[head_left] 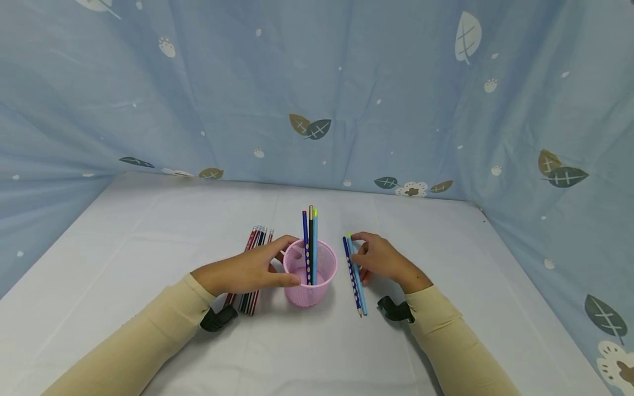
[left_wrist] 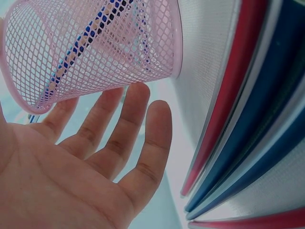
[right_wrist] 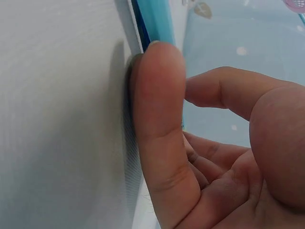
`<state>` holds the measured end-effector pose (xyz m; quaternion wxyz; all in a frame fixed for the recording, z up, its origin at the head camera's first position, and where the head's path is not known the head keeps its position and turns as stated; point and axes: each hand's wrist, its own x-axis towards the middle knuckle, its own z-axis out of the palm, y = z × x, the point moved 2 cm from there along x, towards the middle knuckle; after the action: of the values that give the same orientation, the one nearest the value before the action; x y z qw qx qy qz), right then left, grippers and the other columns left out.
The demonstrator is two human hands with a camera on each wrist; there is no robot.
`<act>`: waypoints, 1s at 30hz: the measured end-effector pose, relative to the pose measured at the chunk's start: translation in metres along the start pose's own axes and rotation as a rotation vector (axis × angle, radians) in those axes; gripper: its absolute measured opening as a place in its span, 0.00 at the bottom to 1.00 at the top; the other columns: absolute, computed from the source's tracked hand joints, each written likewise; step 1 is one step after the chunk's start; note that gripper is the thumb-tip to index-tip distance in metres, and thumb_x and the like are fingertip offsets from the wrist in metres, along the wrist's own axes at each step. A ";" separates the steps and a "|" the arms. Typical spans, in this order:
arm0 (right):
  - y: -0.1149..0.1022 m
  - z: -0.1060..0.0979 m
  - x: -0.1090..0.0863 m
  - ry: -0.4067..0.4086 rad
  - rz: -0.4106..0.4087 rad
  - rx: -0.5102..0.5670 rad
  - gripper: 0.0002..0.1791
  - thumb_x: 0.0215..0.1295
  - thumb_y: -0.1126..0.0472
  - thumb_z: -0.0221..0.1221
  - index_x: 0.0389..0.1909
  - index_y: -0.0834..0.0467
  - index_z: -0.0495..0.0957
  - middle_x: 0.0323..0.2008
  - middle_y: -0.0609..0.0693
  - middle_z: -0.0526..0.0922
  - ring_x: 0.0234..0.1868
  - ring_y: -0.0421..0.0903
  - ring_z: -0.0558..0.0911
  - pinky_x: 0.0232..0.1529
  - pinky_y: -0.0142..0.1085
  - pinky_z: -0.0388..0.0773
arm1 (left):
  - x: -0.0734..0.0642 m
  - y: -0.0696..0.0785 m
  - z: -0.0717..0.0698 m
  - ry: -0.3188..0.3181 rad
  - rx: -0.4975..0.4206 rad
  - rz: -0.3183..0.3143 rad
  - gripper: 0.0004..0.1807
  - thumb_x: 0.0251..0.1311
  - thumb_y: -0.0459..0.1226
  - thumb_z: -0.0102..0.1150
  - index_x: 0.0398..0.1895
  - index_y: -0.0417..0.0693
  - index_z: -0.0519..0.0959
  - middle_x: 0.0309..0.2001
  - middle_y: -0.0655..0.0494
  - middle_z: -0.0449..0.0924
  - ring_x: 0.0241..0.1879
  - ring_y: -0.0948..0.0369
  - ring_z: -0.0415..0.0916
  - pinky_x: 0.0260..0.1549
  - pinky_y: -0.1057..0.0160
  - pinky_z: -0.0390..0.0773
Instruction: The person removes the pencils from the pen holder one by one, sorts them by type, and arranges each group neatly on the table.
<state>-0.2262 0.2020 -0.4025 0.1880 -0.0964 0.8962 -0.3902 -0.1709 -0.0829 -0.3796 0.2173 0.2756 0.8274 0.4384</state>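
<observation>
A pink mesh pen cup (head_left: 303, 297) stands upright, holding a dotted blue pencil (head_left: 305, 225), a black pencil (head_left: 311, 231) and a light blue pencil (head_left: 315, 236). My left hand (head_left: 255, 269) holds the cup from its left side, thumb at the near rim; in the left wrist view its fingers (left_wrist: 136, 119) lie along the mesh. To the right, my right hand (head_left: 381, 258) pinches another light blue pencil (head_left: 361, 300), which lies on the table beside a dotted dark blue pencil (head_left: 356, 289). The right wrist view partly hides the pencil behind a finger (right_wrist: 159, 95).
A bundle of red, dark and striped pencils (head_left: 247, 302) lies left of the cup, partly under my left hand. The white-covered table (head_left: 307, 357) ends at a blue leaf-print curtain (head_left: 396, 110) at the back and sides.
</observation>
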 end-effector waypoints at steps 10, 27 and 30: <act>0.000 0.002 0.000 0.010 0.008 -0.021 0.33 0.67 0.62 0.62 0.72 0.59 0.63 0.32 0.56 0.81 0.18 0.47 0.84 0.24 0.40 0.84 | 0.000 -0.001 0.001 0.002 -0.002 -0.010 0.42 0.63 0.54 0.64 0.76 0.60 0.55 0.63 0.52 0.72 0.51 0.56 0.80 0.52 0.55 0.81; -0.025 0.000 -0.012 0.213 -0.220 -0.072 0.14 0.71 0.56 0.60 0.52 0.58 0.80 0.29 0.53 0.78 0.14 0.45 0.73 0.20 0.37 0.75 | 0.000 -0.002 0.000 0.005 0.001 0.001 0.40 0.64 0.53 0.64 0.74 0.65 0.56 0.62 0.54 0.73 0.55 0.56 0.77 0.51 0.56 0.81; -0.034 0.001 -0.017 0.232 -0.262 -0.039 0.12 0.72 0.56 0.59 0.50 0.57 0.81 0.30 0.53 0.78 0.16 0.46 0.73 0.20 0.37 0.75 | 0.000 -0.003 0.000 0.009 -0.003 0.004 0.39 0.64 0.52 0.65 0.74 0.66 0.57 0.61 0.55 0.73 0.57 0.56 0.76 0.52 0.57 0.81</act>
<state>-0.2092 0.1840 -0.3738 0.0287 -0.1705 0.8990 -0.4023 -0.1716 -0.0838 -0.3822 0.2131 0.2751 0.8272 0.4412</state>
